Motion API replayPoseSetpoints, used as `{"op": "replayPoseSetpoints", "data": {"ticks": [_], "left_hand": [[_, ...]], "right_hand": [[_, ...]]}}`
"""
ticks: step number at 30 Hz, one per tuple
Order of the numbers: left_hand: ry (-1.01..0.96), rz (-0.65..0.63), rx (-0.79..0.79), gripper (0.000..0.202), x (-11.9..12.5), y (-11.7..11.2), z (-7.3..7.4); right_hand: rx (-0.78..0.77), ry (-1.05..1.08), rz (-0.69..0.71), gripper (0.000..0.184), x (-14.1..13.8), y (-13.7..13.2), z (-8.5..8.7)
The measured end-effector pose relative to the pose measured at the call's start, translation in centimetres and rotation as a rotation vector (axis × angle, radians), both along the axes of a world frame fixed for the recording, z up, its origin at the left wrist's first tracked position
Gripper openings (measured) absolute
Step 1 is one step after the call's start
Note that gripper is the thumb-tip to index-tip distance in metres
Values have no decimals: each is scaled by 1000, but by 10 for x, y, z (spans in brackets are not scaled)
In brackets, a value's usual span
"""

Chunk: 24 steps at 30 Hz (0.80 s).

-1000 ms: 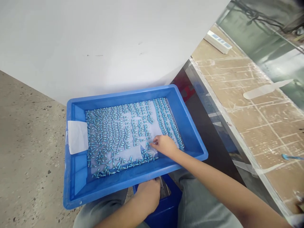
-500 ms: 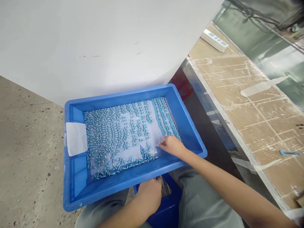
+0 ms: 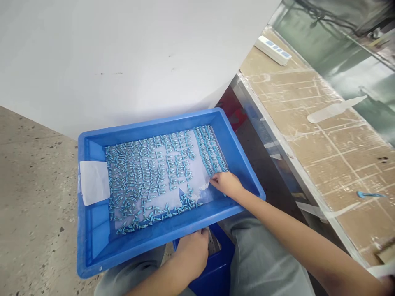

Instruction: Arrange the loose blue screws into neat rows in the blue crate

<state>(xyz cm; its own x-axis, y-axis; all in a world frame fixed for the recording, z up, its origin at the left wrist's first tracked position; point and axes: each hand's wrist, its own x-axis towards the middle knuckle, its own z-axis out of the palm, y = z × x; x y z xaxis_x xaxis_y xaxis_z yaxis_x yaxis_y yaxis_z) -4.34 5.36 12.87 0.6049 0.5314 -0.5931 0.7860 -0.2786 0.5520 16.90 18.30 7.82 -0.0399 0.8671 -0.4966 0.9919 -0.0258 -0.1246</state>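
A blue plastic tray (image 3: pixel 173 236) rests over my lap. Its lining sheet (image 3: pixel 199 162) carries many small blue-and-silver pin-like pieces (image 3: pixel 148 164), partly in rows and partly in a jumble along the near side. My right hand (image 3: pixel 226 183) is inside the tray with thumb and fingers pinched together, at the near end of the tight rows (image 3: pixel 210 148) on the right. Whatever is in that pinch is too small to make out. My left hand (image 3: pixel 193 253) is closed just below the tray's front rim, its fingertips hidden.
A white label (image 3: pixel 94 183) hangs over the tray's left wall. Beyond the tray rises a white panel (image 3: pixel 138 61). To the right, a cardboard-covered bench (image 3: pixel 327 139) holds a power strip (image 3: pixel 273 50) and a blue strip-like item (image 3: pixel 370 194). Below is a blue stool (image 3: pixel 212 271).
My right hand has moved a little up and toward the right-hand rows, still pinched. My left hand keeps its place under the rim. The whole view has shifted slightly.
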Motion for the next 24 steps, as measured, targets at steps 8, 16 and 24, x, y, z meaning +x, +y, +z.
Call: {"op": "replayPoseSetpoints", "data": {"ticks": [8,16,24], "left_hand": [[-560,306,-115,32,-14,17,22],[-436,405,243,18,34,106,-36],[-235,455,250,18,86,129,-98]], "right_hand": [[368,278,-371,32,47,-59,74],[704,312,-288,17,62,-207,76],[915,351,-169,13,56,-230,56]]}}
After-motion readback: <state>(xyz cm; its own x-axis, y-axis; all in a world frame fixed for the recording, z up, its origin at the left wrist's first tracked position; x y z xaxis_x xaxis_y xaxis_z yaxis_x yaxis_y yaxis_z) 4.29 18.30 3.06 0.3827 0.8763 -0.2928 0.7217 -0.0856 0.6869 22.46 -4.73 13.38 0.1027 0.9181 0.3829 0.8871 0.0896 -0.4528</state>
